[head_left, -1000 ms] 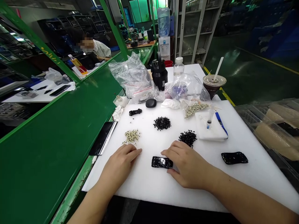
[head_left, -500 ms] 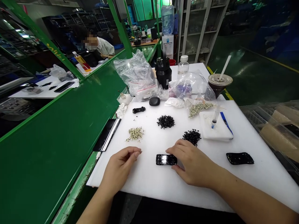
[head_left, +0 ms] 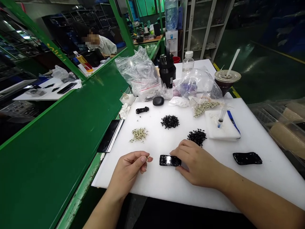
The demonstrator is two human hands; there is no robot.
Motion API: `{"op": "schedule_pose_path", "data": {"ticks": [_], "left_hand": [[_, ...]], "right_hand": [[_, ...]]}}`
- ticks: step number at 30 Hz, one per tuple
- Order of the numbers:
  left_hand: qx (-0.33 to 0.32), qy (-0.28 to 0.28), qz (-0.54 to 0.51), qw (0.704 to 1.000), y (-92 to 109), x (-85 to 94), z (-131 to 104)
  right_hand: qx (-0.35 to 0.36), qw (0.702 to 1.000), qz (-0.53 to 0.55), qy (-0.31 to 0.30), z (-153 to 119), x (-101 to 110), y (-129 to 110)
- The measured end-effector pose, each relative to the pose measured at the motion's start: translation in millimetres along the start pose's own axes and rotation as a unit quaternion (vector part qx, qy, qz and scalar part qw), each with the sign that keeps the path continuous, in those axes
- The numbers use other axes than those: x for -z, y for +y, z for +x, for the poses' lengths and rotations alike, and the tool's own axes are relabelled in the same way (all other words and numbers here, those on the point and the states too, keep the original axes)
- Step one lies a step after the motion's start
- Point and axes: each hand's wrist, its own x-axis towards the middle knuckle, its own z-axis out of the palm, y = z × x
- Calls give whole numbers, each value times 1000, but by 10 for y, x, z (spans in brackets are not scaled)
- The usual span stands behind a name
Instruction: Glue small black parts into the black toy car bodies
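A tiny piece (head_left: 147,158) is pinched by fingers (head_left: 135,155) of the left hand (head_left: 127,170); a black car-shaped part (head_left: 168,160) by those of the right hand (head_left: 196,160).

Both forearms are left bare and angled inward from the lower part of the view. The left forearm (head_left: 103,206) is slanted up and to the right, and the left grip (head_left: 128,171) is drawn into a pinch, thumb laid against index finger, with the remaining fingers curled beneath. The right forearm (head_left: 252,192) is stretched in from the lower right; the right grip (head_left: 197,162) is held back upward, its fingers bent and the thumb set apart below them.
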Motion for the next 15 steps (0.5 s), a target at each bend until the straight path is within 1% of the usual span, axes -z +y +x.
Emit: {"op": "schedule_pose_path", "data": {"ticks": [4,7,11,15], "left_hand": [[20,-25,-47,998,25,-46,-24],[25,-28,-71,997,46,-83,-35],[8,-31,-48,998,24,-95,-23],[0,-45,-15,999,8,-95,-13]], "right_hand": [[-13,1000,0,-7,3,31,-20],[-12,1000,-6,-8,1,28,-15],[-9,1000,-15,-8,0,11,-2],[-8,1000,-15,-5,3,0,5]]}}
